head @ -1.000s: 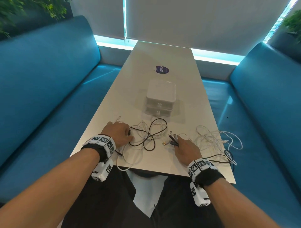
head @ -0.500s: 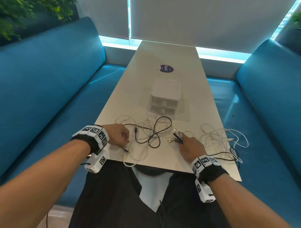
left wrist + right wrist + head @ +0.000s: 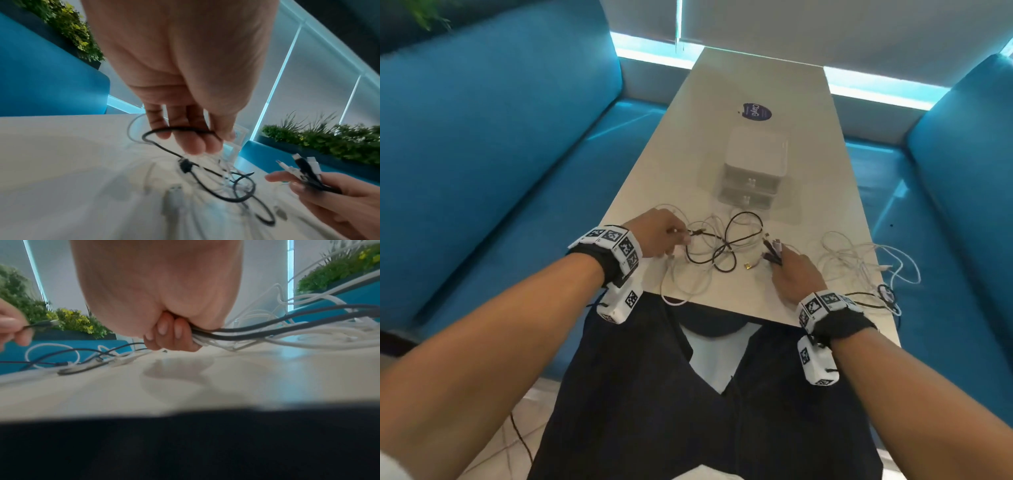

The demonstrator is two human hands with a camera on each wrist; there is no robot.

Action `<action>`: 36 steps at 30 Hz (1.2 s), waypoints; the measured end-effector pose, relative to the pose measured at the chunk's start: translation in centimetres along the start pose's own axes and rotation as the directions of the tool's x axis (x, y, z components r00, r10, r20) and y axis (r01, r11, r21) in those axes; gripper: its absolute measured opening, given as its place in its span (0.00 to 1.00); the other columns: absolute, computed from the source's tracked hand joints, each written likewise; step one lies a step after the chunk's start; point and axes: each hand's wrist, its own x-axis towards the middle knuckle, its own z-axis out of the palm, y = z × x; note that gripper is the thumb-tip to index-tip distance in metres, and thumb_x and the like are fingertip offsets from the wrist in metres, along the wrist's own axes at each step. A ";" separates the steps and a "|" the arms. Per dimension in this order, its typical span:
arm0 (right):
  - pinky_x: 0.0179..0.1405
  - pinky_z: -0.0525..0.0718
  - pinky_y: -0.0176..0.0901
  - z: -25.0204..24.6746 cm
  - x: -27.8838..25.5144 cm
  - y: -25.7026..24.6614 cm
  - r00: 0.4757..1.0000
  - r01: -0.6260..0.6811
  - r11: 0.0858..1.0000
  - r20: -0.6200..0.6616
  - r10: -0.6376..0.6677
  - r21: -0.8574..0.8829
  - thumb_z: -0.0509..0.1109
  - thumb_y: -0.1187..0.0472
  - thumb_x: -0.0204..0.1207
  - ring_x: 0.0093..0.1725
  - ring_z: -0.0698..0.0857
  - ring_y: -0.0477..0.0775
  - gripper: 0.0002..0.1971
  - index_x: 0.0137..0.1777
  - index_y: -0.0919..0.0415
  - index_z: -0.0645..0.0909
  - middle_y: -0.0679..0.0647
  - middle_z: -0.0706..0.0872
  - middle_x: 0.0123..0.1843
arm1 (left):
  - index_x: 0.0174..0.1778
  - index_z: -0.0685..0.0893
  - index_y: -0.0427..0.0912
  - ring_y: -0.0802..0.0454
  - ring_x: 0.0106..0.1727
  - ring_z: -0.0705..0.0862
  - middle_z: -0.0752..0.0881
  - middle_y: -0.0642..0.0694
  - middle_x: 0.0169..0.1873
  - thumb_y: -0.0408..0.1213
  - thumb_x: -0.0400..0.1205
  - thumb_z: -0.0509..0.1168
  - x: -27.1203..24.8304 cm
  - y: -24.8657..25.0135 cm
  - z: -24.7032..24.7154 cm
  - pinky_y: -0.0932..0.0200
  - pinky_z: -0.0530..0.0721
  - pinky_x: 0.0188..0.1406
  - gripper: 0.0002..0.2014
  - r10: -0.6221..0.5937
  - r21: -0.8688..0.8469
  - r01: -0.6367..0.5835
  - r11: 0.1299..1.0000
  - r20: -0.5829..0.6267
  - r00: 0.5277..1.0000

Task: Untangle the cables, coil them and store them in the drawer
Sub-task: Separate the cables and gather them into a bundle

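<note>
This looks like an office lounge or café-style booth: a long pale table (image 3: 756,85) stands between two facing blue upholstered benches (image 3: 500,137), with its far end against a window covered by drawn roller blinds (image 3: 808,27). Planters of green foliage (image 3: 339,139) run behind the seat backs. A round purple sticker (image 3: 756,111) and a small white drawer unit (image 3: 755,161) sit on the table.

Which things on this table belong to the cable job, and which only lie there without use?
For the job:
- black cable, pinched by the left hand
- cable ends, in the right hand's grip
- white cables
- drawer box

Lying about:
- round sticker
- small gold piece
</note>
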 end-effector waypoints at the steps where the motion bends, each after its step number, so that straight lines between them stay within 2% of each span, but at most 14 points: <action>1: 0.55 0.83 0.58 -0.1 0.2 -0.3 1.000 0.006 0.999 -0.018 -0.005 0.049 0.58 0.57 0.86 0.56 0.84 0.69 0.15 0.68 0.60 0.75 0.64 0.86 0.57 | 0.40 0.86 0.50 0.57 0.26 0.83 0.86 0.50 0.28 0.45 0.86 0.65 0.1 0.9 0.1 0.60 0.82 0.30 0.10 0.015 -0.045 -0.017 0.999 -0.035 0.999; 5: 0.54 0.81 0.53 -1.0 1.1 -1.0 0.997 -0.030 0.956 -0.066 0.051 0.291 0.59 0.57 0.85 0.55 0.85 0.66 0.12 0.57 0.59 0.83 0.61 0.88 0.54 | 0.44 0.83 0.48 0.56 0.22 0.83 0.88 0.46 0.29 0.47 0.87 0.61 1.5 4.9 1.9 0.60 0.81 0.25 0.10 0.067 -0.132 -0.076 0.988 -0.066 0.996; 8: 0.43 0.77 0.48 -1.9 1.2 -1.1 0.997 -0.028 0.907 -0.059 0.058 0.420 0.60 0.55 0.86 0.44 0.85 0.61 0.14 0.41 0.54 0.84 0.55 0.87 0.41 | 0.42 0.81 0.50 0.54 0.22 0.85 0.88 0.50 0.28 0.48 0.87 0.60 2.4 8.4 4.1 0.56 0.84 0.28 0.11 0.146 -0.035 -0.147 0.989 -0.010 0.989; 9: 0.41 0.76 0.47 -2.1 1.0 -1.2 0.998 -0.013 0.900 -0.055 0.041 0.435 0.60 0.56 0.86 0.41 0.84 0.59 0.15 0.40 0.54 0.84 0.54 0.86 0.39 | 0.41 0.80 0.50 0.55 0.22 0.85 0.89 0.50 0.28 0.48 0.87 0.60 2.7 9.4 4.9 0.55 0.86 0.30 0.11 0.171 -0.008 -0.171 0.985 0.005 0.985; 12: 0.42 0.77 0.49 -2.5 0.5 -1.0 0.997 -0.013 0.869 -0.057 0.047 0.495 0.59 0.57 0.86 0.41 0.84 0.58 0.14 0.46 0.60 0.85 0.56 0.86 0.40 | 0.41 0.79 0.49 0.54 0.24 0.86 0.89 0.50 0.29 0.47 0.87 0.59 3.3 12.0 6.5 0.51 0.88 0.36 0.11 0.216 0.037 -0.216 0.976 0.011 0.976; 17: 0.41 0.75 0.49 -2.4 0.0 0.1 0.995 -0.049 0.771 -0.036 0.093 0.635 0.62 0.56 0.81 0.35 0.79 0.52 0.12 0.41 0.57 0.83 0.50 0.81 0.32 | 0.43 0.81 0.43 0.51 0.26 0.87 0.89 0.48 0.31 0.43 0.87 0.58 3.9 13.5 7.6 0.50 0.88 0.36 0.12 0.178 0.055 -0.178 0.983 0.002 0.984; 20: 0.45 0.79 0.49 -2.6 0.1 0.4 0.999 -0.005 0.776 -0.027 0.029 0.631 0.63 0.56 0.83 0.40 0.85 0.51 0.13 0.38 0.53 0.85 0.48 0.88 0.36 | 0.42 0.83 0.43 0.51 0.26 0.87 0.89 0.48 0.30 0.39 0.86 0.59 4.4 13.0 8.2 0.50 0.88 0.32 0.10 0.178 0.023 -0.177 0.984 -0.031 0.984; 23: 0.47 0.81 0.45 -2.5 0.4 0.7 1.000 0.001 0.792 -0.012 0.008 0.610 0.64 0.54 0.84 0.45 0.88 0.52 0.12 0.43 0.52 0.88 0.49 0.91 0.40 | 0.46 0.83 0.46 0.54 0.28 0.88 0.89 0.50 0.32 0.42 0.84 0.66 4.6 12.0 8.9 0.56 0.85 0.28 0.04 0.175 -0.088 -0.173 0.981 0.009 0.985; 25: 0.45 0.80 0.45 -2.1 0.7 0.7 0.999 -0.017 0.837 -0.021 0.034 0.547 0.65 0.52 0.84 0.47 0.88 0.54 0.11 0.47 0.55 0.87 0.53 0.90 0.43 | 0.48 0.83 0.47 0.56 0.29 0.88 0.90 0.51 0.34 0.43 0.83 0.67 4.6 11.4 9.0 0.55 0.88 0.33 0.04 0.178 -0.075 -0.174 0.982 0.055 0.982; 27: 0.46 0.79 0.46 -1.9 1.2 0.7 0.994 -0.035 0.853 -0.072 0.085 0.520 0.65 0.53 0.84 0.48 0.87 0.56 0.10 0.46 0.53 0.86 0.55 0.90 0.45 | 0.44 0.86 0.45 0.55 0.30 0.89 0.90 0.51 0.33 0.41 0.85 0.65 4.6 11.0 8.8 0.53 0.89 0.37 0.07 0.150 -0.034 -0.147 0.989 0.091 0.985; 29: 0.48 0.80 0.47 -2.1 1.4 0.5 0.991 -0.028 0.838 -0.092 0.093 0.545 0.64 0.53 0.83 0.47 0.86 0.56 0.10 0.43 0.51 0.85 0.54 0.89 0.44 | 0.42 0.88 0.44 0.54 0.31 0.89 0.90 0.51 0.31 0.41 0.86 0.64 4.6 10.7 8.5 0.54 0.89 0.37 0.11 0.135 -0.019 -0.134 0.991 0.091 0.987; 32: 0.45 0.80 0.48 -2.3 1.3 -0.1 0.999 -0.039 0.843 -0.005 0.050 0.536 0.63 0.52 0.84 0.43 0.86 0.57 0.13 0.39 0.52 0.83 0.52 0.87 0.38 | 0.40 0.85 0.50 0.54 0.30 0.87 0.88 0.50 0.30 0.40 0.86 0.62 4.3 10.9 8.6 0.55 0.87 0.37 0.10 0.211 -0.060 -0.207 0.976 0.053 0.976; 34: 0.47 0.81 0.50 -2.1 1.3 -0.2 0.999 -0.036 0.901 0.013 0.034 0.432 0.62 0.55 0.85 0.48 0.87 0.61 0.11 0.47 0.57 0.84 0.57 0.88 0.44 | 0.35 0.81 0.55 0.53 0.31 0.86 0.88 0.50 0.31 0.41 0.86 0.61 4.3 11.1 9.0 0.54 0.85 0.38 0.13 0.247 -0.027 -0.246 0.969 0.052 0.968; 36: 0.50 0.82 0.51 -2.0 1.5 0.4 0.999 -0.019 0.976 -0.022 0.025 0.217 0.60 0.57 0.85 0.53 0.86 0.65 0.12 0.58 0.62 0.82 0.63 0.88 0.52 | 0.37 0.80 0.53 0.52 0.36 0.85 0.87 0.49 0.34 0.46 0.87 0.61 4.6 10.5 9.1 0.53 0.83 0.41 0.12 0.239 0.119 -0.248 0.961 0.080 0.968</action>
